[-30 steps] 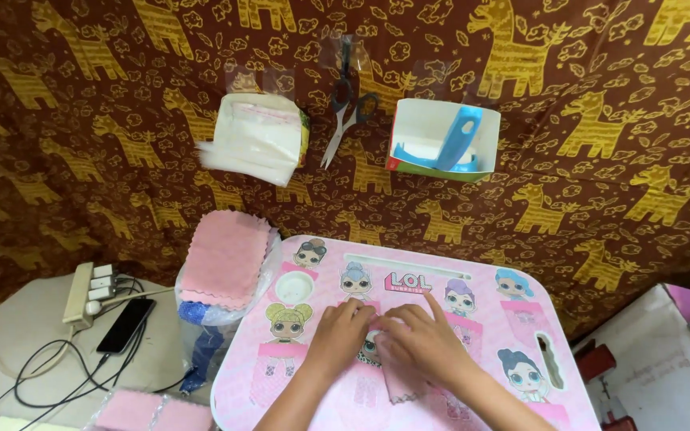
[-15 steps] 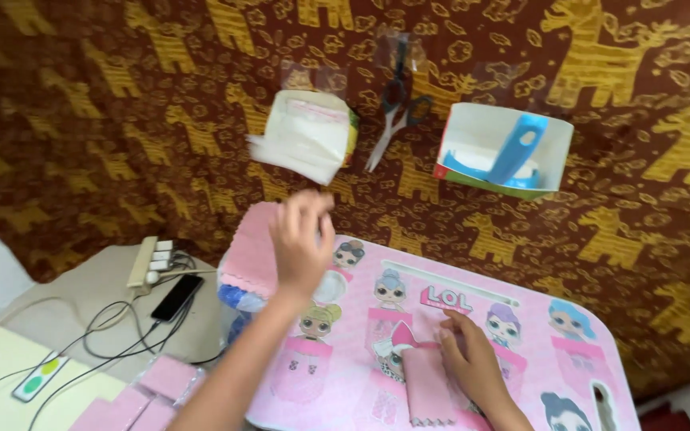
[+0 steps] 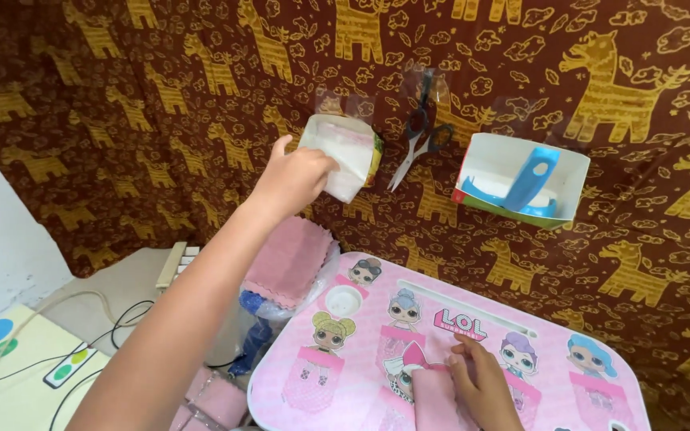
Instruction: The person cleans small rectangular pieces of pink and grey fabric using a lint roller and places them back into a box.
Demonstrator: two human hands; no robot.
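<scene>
Hanging on a brown cloth wall patterned with gold animals [image 3: 161, 120], a small white open-topped paper box [image 3: 343, 153] holds pale folded sheets. Just right of the fingers, past grey-handled scissors [image 3: 415, 142], a second white cardboard box [image 3: 521, 177] holds a blue plastic tool [image 3: 530, 177]. Half a second ago the left hand [image 3: 293, 179] was lower, over a stack of pink scalloped cloths [image 3: 291, 259]; now it has risen to the box's front edge, arm stretched upward, fingers curled, thumb raised; whether they pinch a sheet cannot be told. The right hand [image 3: 482, 385] lies flat, fingers together, pressing a folded pink cloth [image 3: 434, 399] onto a pink cartoon-doll lap table [image 3: 345, 375], much as before.
</scene>
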